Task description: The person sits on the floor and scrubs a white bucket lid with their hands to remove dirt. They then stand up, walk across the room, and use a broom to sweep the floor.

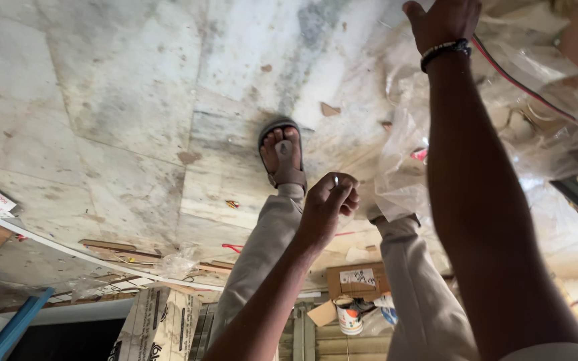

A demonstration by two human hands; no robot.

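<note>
My left hand is raised in the middle of the view over my knees, its fingers curled shut and a ring on one finger; I see nothing held in it. My right hand reaches far forward to the top edge, a beaded bracelet on its wrist. Its fingers are cut off by the frame edge. A red and black wire runs from behind that hand down to the right, across crumpled clear plastic sheeting. Whether the hand grips the wire or the plastic is hidden.
My legs in beige trousers stretch over a stained marble floor, one foot in a sandal. A small cardboard box, a tin can, wood strips, a printed sack and a blue frame lie nearby.
</note>
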